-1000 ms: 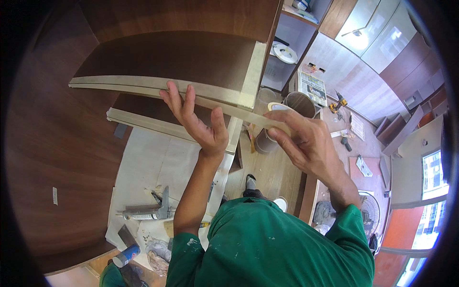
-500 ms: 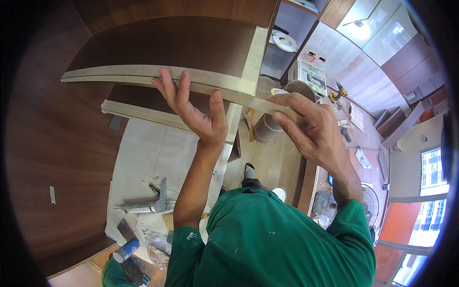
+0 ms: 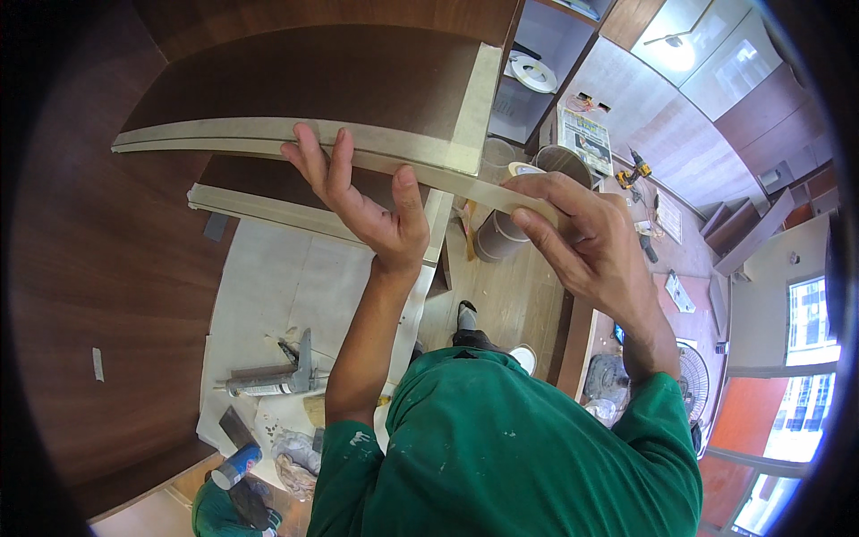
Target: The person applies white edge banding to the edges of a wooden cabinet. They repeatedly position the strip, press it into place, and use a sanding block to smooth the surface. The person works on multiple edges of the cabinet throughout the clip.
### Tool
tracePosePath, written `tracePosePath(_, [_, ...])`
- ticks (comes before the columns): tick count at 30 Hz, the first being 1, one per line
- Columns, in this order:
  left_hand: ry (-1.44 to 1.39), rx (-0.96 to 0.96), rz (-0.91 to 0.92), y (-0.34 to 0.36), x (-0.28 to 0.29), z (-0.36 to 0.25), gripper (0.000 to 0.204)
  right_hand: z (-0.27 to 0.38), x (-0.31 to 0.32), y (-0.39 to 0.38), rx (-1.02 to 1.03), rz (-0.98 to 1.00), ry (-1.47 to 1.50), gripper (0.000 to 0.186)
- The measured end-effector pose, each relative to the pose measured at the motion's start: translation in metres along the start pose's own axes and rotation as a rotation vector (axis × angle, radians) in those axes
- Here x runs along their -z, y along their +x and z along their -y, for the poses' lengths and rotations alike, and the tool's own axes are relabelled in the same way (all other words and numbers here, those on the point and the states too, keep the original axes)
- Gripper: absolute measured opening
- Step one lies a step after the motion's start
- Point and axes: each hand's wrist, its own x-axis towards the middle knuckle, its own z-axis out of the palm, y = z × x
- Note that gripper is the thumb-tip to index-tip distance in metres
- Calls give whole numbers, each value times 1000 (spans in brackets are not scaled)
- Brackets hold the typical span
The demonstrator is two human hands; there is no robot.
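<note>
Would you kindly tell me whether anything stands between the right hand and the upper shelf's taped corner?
Nothing visible does: only the pale tape strip spans the gap from the right hand to that corner of the upper shelf. The left hand is farther left, at the front edge.

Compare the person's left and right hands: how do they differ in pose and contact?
The left hand has its fingers spread, while the right hand has its fingers curled. The left hand's fingers lie against the taped edge of the upper shelf; the right hand pinches a pale tape strip beyond the shelf's end. Both hands are bare.
</note>
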Motion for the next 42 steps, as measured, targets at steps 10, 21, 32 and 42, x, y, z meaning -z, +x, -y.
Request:
tracePosePath(10, [13, -2, -4, 0, -1, 0, 64, 4, 2, 2, -53, 20, 38, 22])
tracePosePath(21, [21, -1, -3, 0, -2, -1, 65, 3, 2, 1, -78, 18, 34, 22])
tracePosePath(32, [18, 1, -4, 0, -2, 1, 64, -4, -1, 1, -7, 1, -2, 23])
tracePosePath(42, [27, -17, -3, -1, -2, 3, 65, -8, -2, 2, 22, -15, 13, 22])
